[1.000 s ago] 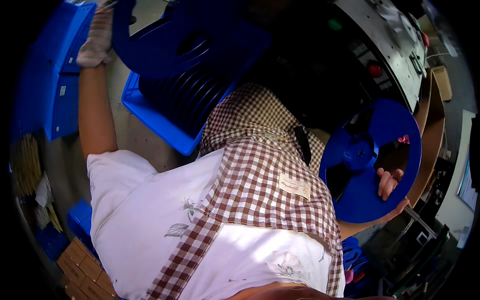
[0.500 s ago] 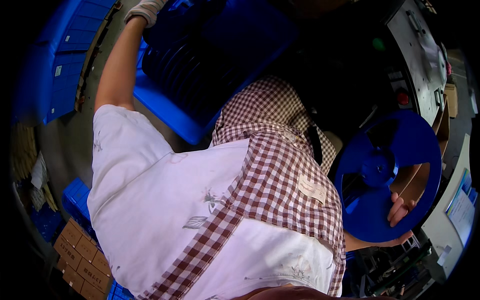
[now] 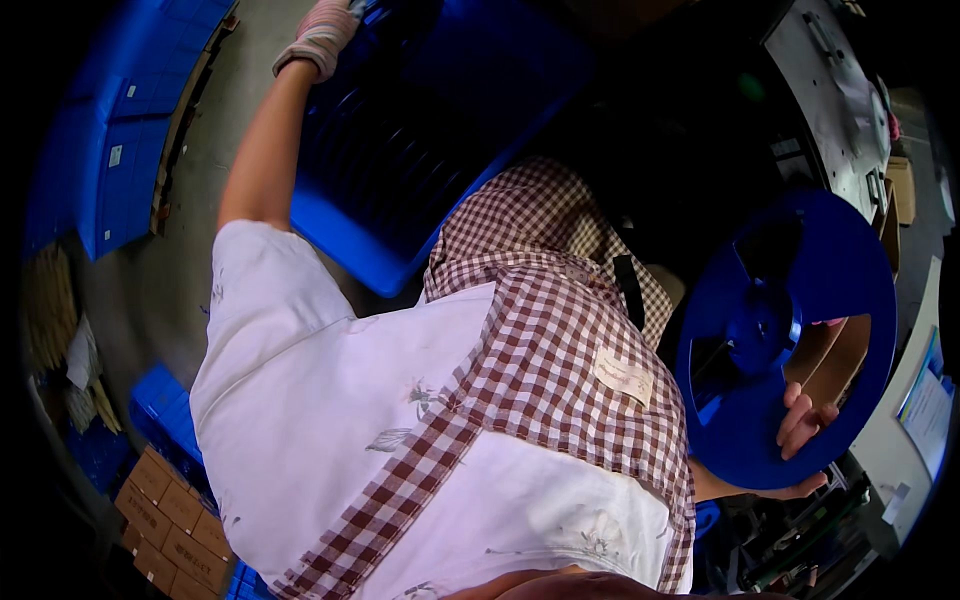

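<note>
My right hand grips a large blue plastic reel at the right. Its bare fingers show through one of the reel's cut-outs, and the rest curls under the lower rim. At the upper left, my left hand wears a striped knit glove. It is beside a blue crate that holds a row of dark discs. The top edge cuts off its fingertips, so what it touches is unclear.
Stacked blue bins stand on a pallet at the far left, with cardboard boxes at the lower left. A grey metal panel rises at the upper right. An open cardboard box shows behind the reel.
My left hand has shifted right and slightly down, alongside the crate. The reel in my right hand has moved a little to the right and tilted slightly.
</note>
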Tool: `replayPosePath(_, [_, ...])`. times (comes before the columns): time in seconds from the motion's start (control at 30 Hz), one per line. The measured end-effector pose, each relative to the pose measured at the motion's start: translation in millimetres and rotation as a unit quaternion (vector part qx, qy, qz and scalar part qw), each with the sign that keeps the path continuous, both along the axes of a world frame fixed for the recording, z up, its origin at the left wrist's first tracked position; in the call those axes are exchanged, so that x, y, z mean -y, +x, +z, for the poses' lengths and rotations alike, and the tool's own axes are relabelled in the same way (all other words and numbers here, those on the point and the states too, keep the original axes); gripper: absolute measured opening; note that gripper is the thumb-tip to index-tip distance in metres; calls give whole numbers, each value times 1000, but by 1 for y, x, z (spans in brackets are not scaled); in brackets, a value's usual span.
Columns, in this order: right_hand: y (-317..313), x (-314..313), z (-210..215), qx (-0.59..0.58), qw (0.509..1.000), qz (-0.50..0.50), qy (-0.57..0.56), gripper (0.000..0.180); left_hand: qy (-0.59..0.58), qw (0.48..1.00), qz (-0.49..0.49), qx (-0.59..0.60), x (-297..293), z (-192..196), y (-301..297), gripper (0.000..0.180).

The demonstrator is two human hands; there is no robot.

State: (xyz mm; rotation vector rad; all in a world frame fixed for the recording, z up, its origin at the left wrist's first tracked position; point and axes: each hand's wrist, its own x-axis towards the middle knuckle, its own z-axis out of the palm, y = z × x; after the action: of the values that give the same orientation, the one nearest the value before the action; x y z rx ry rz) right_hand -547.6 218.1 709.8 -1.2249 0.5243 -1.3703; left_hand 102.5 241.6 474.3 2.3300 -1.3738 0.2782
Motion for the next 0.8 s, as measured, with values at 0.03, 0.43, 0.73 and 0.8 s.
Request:
replayPosePath(0.03, [5,-4,-4,-7,1000,-12,-9,72,-63,997,-30,-34,18,28,-37,22])
replayPosePath(0.43, [17,-3,-39,-180,955,230,55,82,-136,885,-423,-138,30,184,-337,84])
replayPosePath(0.73, [-20,-15,-142,-404,886,143,176,58,63,618,-729,-287,73,149,-382,27])
replayPosePath(0.8, [-23,-23,-154,-368,840,249,312,68,95,633,-714,-284,71,138,-382,29])
